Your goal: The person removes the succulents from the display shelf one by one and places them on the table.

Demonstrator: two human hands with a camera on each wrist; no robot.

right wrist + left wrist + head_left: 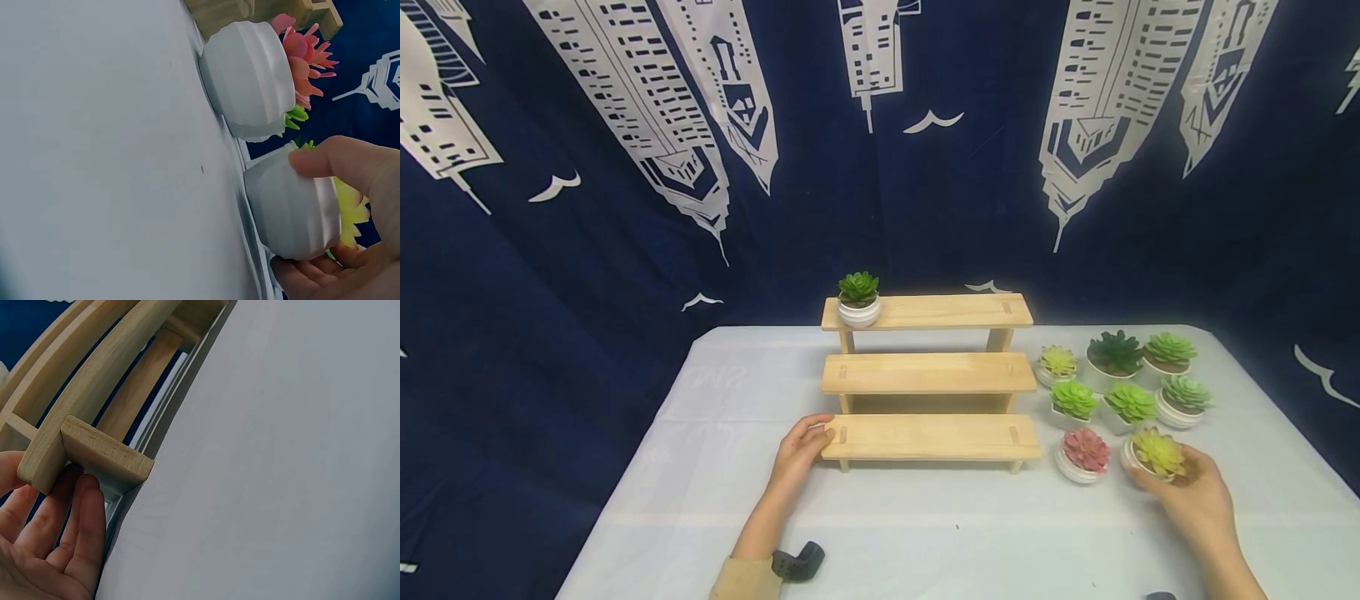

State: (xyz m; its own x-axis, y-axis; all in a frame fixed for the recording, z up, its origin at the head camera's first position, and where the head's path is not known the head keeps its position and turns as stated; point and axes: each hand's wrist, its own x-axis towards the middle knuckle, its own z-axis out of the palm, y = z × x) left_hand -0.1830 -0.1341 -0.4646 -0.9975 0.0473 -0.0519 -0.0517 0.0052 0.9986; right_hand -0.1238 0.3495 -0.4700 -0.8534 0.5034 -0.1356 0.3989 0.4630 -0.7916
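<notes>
A three-tier wooden stand point(931, 437) stands on the white table. My left hand point(802, 450) grips the left end of its lowest shelf, thumb above and fingertips underneath, as the left wrist view shows with the shelf end point(107, 452). At the right, my right hand point(1202, 492) holds a yellow succulent point(1157, 452) by its white pot point(290, 209), thumb on one side and fingers on the other. The pot appears to rest on the table. Left of it sits a pink succulent point(1086, 450) in a white pot point(247, 78).
One green succulent point(858, 292) stands on the top shelf's left end. Several more potted succulents point(1131, 404) are grouped right of the stand, behind my right hand. A dark blue cloth point(880, 208) with white building prints hangs behind the table point(722, 417).
</notes>
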